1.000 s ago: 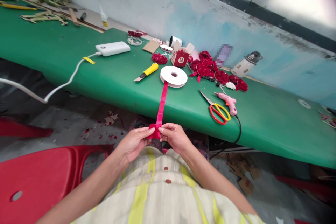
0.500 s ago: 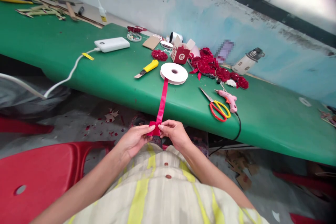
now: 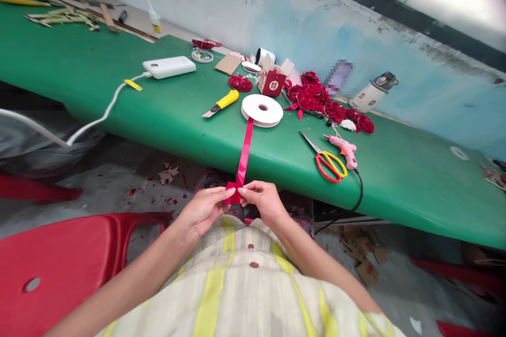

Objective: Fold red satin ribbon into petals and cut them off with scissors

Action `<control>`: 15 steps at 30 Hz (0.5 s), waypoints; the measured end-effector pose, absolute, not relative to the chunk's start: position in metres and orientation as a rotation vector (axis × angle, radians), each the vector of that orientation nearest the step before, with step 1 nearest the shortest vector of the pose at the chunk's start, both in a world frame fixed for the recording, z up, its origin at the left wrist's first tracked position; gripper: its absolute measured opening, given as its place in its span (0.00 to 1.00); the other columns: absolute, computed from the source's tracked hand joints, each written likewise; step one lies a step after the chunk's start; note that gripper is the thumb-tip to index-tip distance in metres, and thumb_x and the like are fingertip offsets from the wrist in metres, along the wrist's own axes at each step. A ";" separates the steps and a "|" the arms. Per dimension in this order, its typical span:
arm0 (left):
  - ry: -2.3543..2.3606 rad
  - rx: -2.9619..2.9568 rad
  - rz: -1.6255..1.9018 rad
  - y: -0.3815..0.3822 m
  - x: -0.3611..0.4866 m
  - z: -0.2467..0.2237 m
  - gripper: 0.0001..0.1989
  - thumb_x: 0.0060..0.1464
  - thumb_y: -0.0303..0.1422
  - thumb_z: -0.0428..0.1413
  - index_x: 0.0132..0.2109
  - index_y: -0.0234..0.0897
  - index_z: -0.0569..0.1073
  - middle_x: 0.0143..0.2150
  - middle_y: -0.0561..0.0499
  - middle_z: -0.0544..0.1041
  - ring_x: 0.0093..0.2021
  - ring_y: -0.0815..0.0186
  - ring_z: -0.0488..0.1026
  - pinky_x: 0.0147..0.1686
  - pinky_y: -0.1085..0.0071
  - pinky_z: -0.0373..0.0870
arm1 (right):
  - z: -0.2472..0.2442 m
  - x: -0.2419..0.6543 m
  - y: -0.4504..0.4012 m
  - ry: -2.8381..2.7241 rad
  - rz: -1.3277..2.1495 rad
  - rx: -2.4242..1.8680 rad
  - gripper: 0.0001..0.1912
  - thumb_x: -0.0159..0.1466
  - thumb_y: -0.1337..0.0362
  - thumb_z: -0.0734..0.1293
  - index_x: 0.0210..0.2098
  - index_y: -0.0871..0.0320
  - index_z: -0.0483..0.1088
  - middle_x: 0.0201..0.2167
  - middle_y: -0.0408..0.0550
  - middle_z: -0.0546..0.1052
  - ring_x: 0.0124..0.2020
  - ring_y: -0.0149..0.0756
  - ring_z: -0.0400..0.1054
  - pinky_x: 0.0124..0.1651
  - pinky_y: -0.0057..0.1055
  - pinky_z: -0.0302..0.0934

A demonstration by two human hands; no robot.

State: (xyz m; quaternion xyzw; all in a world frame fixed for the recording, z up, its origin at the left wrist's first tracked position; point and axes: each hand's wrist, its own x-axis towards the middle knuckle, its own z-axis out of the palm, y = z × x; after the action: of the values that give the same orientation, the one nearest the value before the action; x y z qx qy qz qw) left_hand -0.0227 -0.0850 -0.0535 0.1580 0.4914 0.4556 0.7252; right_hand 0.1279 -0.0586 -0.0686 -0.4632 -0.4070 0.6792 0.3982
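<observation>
Just off the table's front edge, my left hand (image 3: pixel 205 208) pinches the left side of a folded red ribbon piece (image 3: pixel 233 193). My right hand (image 3: pixel 263 200) grips the same ribbon at its right side, thumb and fingers pressed together. From there a red ribbon strip (image 3: pixel 244 152) runs up over the edge to a white spool (image 3: pixel 262 108) lying flat on the green table (image 3: pixel 177 116). A yellow utility knife (image 3: pixel 221 103) with its blade out lies left of the spool. Scissors (image 3: pixel 324 159) with red and yellow handles lie to the right, beside a pink glue gun (image 3: pixel 342 150).
Behind the spool are a red and white box (image 3: pixel 272 80), red fabric flowers (image 3: pixel 312 96) and a bottle (image 3: pixel 373 92) by the wall. A white power bank (image 3: pixel 169 67) with a cable sits left. A red chair (image 3: pixel 59 263) stands at the lower left.
</observation>
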 end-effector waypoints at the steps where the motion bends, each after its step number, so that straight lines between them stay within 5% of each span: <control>1: 1.094 0.354 1.005 -0.085 -0.022 -0.053 0.03 0.41 0.28 0.64 0.25 0.33 0.77 0.27 0.48 0.77 0.29 0.66 0.72 0.32 0.71 0.67 | -0.068 0.128 -0.059 -1.032 1.719 -1.176 0.11 0.46 0.58 0.74 0.23 0.60 0.75 0.16 0.43 0.74 0.18 0.29 0.65 0.26 0.29 0.62; 15: 1.163 0.428 1.072 -0.087 -0.015 -0.058 0.08 0.38 0.32 0.65 0.27 0.32 0.77 0.27 0.48 0.77 0.29 0.66 0.73 0.33 0.71 0.67 | -0.067 0.124 -0.060 -1.009 1.717 -1.179 0.12 0.46 0.58 0.74 0.23 0.61 0.75 0.16 0.44 0.74 0.19 0.31 0.66 0.27 0.30 0.62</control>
State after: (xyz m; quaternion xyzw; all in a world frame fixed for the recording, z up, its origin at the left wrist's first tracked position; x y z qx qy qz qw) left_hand -0.0154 -0.0869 -0.0579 0.1909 0.5187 0.4780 0.6826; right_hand 0.1241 -0.0599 -0.0673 -0.4665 -0.3994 0.6793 0.4018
